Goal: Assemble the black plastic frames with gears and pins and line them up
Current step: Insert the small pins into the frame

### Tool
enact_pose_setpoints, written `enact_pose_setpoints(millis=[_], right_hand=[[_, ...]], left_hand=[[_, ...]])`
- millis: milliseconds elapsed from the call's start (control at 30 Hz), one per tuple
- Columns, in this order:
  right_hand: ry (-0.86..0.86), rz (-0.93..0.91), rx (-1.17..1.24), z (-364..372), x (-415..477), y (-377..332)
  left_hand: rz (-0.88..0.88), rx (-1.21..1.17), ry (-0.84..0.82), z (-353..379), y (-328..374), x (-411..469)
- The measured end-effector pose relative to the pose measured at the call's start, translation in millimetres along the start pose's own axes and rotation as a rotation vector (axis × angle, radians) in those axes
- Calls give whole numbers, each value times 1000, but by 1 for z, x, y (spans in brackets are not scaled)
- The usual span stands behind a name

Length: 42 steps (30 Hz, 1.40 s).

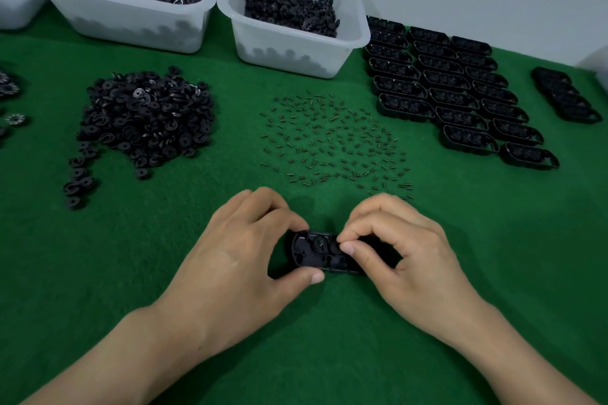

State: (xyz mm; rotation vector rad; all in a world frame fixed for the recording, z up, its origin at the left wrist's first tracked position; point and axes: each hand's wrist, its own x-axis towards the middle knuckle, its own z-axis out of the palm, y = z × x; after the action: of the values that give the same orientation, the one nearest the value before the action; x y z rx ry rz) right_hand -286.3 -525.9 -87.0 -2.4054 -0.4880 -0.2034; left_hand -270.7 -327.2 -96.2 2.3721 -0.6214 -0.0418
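Left hand (237,260) grips the frame (316,253) by its end on the green worktop (131,273); right hand (401,246) pinches a small gear (335,246) into it. Light, rigid plastic, probably best held by the edges.

Two hands were counted, the left hand (230,256) and the right hand (404,253), with one black frame (312,251) between them. Twenty lined-up frames (454,97) were tallied in three columns of six, seven and seven. A further cluster of frames (566,95) could not be counted. Two white bins (131,23) were fully seen. One heap of gears (144,118) and one scatter of pins (335,141) were too numerous to count.
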Motion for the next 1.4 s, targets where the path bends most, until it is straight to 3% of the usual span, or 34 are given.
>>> enact_pose_setpoints(millis=[533, 667, 867, 1167, 1233, 1400], right_hand=[[-93, 5, -91, -10, 3, -3], [12, 129, 6, -26, 10, 2], [-49, 308, -241, -36, 39, 21], [-174, 212, -446, -23, 59, 12], [-124, 184, -413, -25, 51, 10], [-50, 105, -31, -18, 9, 1]], left_hand=[[10, -5, 6, -1, 0, 0], [11, -2, -4, -1, 0, 0], [15, 0, -5, 0, -1, 0], [16, -8, -2, 0, -1, 1], [12, -11, -6, 0, -1, 1], [5, -16, -12, 0, -1, 0]])
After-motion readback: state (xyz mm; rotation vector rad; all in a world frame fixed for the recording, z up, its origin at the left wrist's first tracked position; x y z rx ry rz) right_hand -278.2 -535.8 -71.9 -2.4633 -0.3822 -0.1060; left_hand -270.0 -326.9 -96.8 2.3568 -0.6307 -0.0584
